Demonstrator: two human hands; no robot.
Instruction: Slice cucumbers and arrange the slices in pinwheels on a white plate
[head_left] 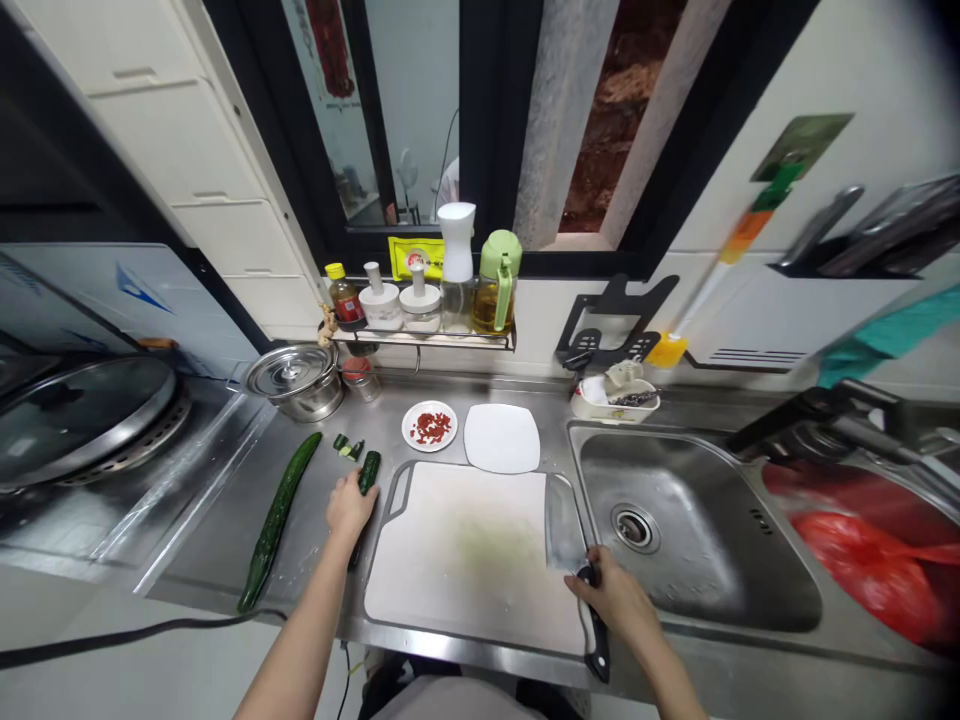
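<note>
On the steel counter left of the cutting board (442, 560), my left hand (350, 508) is closed round a dark green cucumber piece (369, 470). A cleaver (564, 520) lies flat along the board's right side, its black handle pointing toward me. My right hand (606, 590) is at that handle, thumb and fingers closed on it. A long whole cucumber (277, 525) rests farther left. Several small cucumber ends (347, 447) sit behind my left hand. Behind the board are a round plate of chopped red pieces (430, 427) and a white square plate (502, 438).
A steel sink (690, 530) adjoins the board on the right, with a red plastic bag (870, 570) beyond it. At the back left stands a lidded pot (296, 380). A rack (435, 340) holds seasoning jars and an oil bottle (495, 285). A covered wok (82, 410) is far left.
</note>
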